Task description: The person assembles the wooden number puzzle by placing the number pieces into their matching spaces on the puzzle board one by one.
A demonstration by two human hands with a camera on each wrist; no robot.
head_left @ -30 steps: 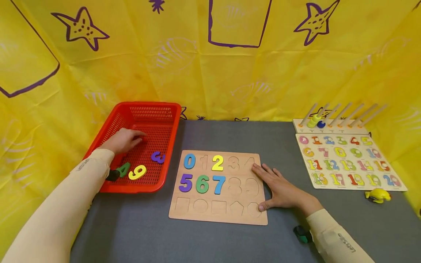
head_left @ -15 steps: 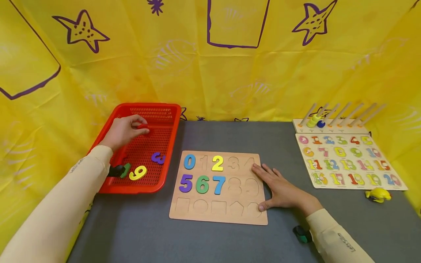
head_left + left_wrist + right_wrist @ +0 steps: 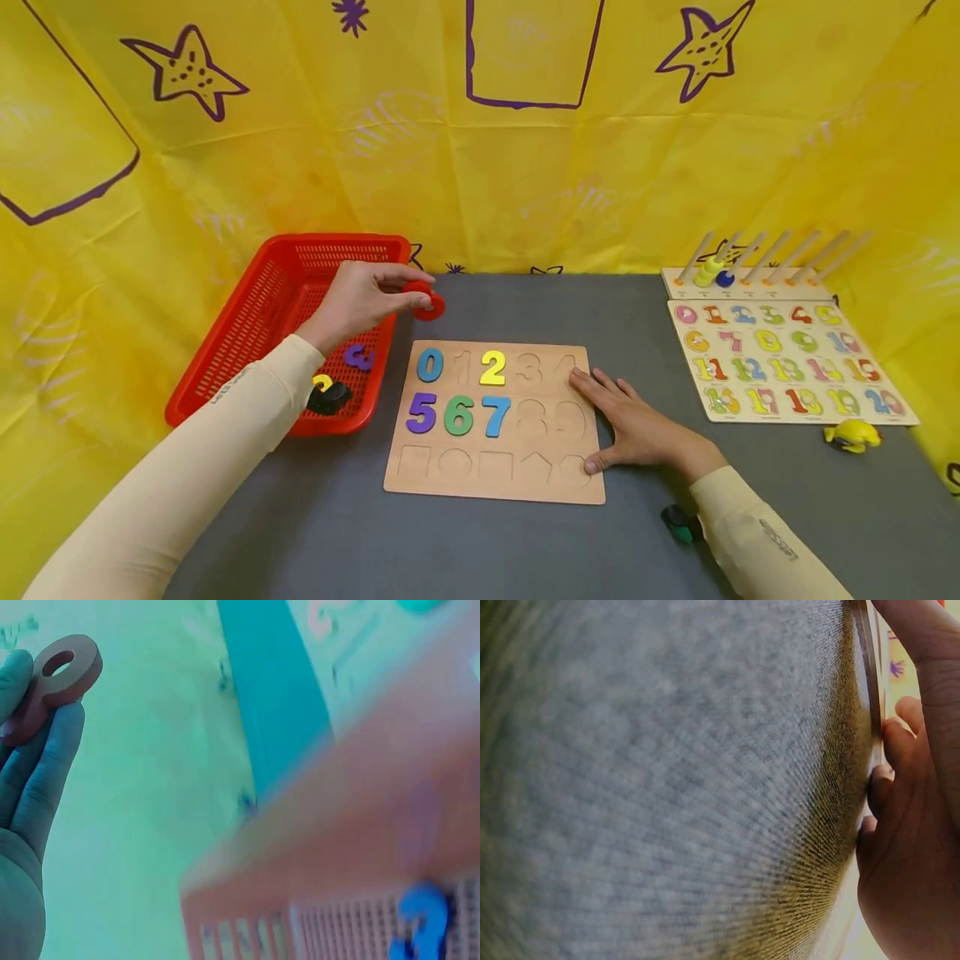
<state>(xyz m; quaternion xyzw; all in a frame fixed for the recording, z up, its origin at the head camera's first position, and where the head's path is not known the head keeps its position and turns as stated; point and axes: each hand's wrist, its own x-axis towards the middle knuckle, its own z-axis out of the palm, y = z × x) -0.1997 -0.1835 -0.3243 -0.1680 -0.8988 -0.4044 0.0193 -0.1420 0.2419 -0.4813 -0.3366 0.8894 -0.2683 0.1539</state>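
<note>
My left hand (image 3: 367,298) pinches a red number 8 (image 3: 431,307) between thumb and fingers, above the table just past the basket's right rim. In the left wrist view, one loop of the number 8 (image 3: 73,666) sticks out beyond the fingers. Below it on the table lies a wooden number board (image 3: 457,484), with 0, 2, 5, 6 and 7 in their slots. The 1, 3, 4, 8 and 9 slots and the bottom row of shapes hold no pieces. My right hand (image 3: 637,429) rests with spread, straight fingers on the board's right edge.
A red basket (image 3: 225,350) at the left holds a purple 3 (image 3: 359,357) and a yellow number (image 3: 322,382), partly hidden by the left wrist camera. At the right stand a counting board with pegs (image 3: 757,290), a colourful number board (image 3: 817,425) and a yellow toy (image 3: 853,435).
My left hand has picked the red number 8 out of the basket and carried it right, past the basket's rim. The right hand stays on the board.
</note>
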